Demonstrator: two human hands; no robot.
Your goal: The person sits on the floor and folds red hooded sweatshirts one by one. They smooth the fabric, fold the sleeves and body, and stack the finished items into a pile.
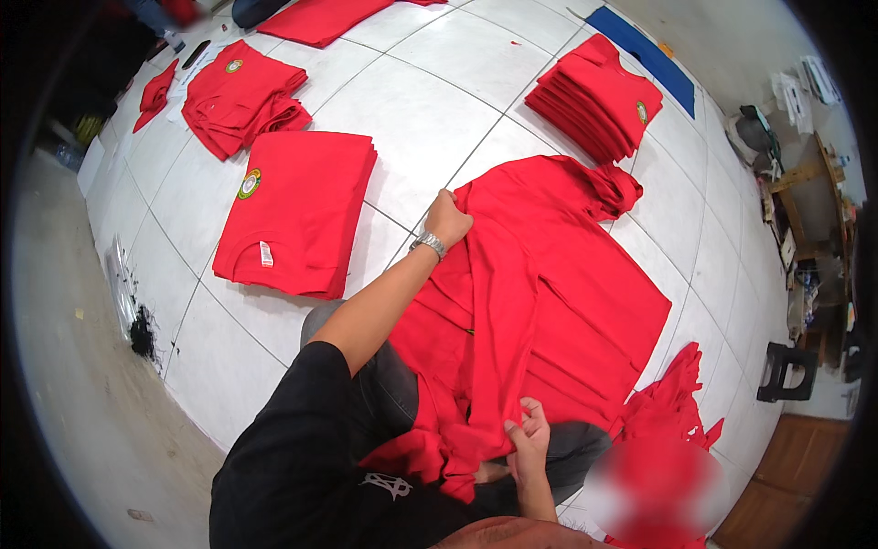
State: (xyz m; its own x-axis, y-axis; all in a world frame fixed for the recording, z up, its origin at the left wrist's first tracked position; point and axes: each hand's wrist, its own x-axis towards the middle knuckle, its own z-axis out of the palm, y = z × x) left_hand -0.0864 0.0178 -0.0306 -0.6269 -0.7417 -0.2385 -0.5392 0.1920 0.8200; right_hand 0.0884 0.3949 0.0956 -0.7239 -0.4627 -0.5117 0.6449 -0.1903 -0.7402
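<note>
A red long-sleeved garment lies spread over the floor and across my lap, its fabric creased. My left hand, with a metal-band wristwatch at the wrist, grips the garment's far left edge. Closer to my body, my right hand pinches a fold of the same cloth between thumb and fingers. Between both hands a long strip of fabric, apparently a sleeve, runs fairly straight. The garment's far end is bunched. Left of my left hand sits a stack of folded red shirts with a round emblem and a neck label.
Another folded red stack stands at the far right, near a blue sheet. Red garments lie far left beside a phone. Loose red cloth is at my right. A black stool and cluttered shelving line the right wall.
</note>
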